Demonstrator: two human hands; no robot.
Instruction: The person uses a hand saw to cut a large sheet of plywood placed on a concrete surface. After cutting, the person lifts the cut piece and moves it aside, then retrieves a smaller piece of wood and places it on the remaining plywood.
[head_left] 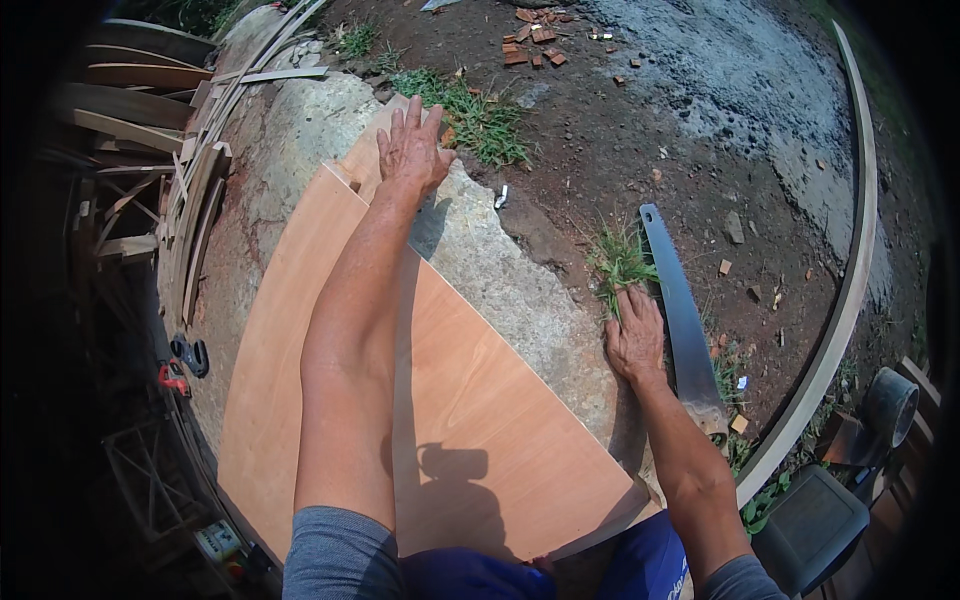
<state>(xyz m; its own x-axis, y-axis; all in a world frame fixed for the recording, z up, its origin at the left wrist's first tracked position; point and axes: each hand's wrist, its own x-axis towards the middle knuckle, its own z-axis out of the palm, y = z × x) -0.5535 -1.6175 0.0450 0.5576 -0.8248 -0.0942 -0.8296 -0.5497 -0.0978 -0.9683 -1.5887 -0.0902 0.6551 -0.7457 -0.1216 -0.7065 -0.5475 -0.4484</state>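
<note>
A plywood sheet [480,365] lies in front of me, partly over a pale rock slab [510,255], with my arm's shadow and my head's shadow across it. My left hand [412,155] reaches to its far end, fingers spread and flat on a narrow wooden piece [352,168] that sticks out beyond the sheet. On the right, my right hand [637,335] rests low at the rock's edge, fingers stretched toward a grass tuft [620,258]; the fingertips are partly among the blades. Just right of it lies a handsaw [680,300], blade pointing away, its handle end partly hidden by my forearm.
Stacked boards [140,75] and thin strips [200,220] line the left side. Scissors-like black handles [190,355] and a red tool [173,378] lie there. At right are a long timber strip [855,230], a grey plastic container [810,525] and brick pieces [535,35] farther off.
</note>
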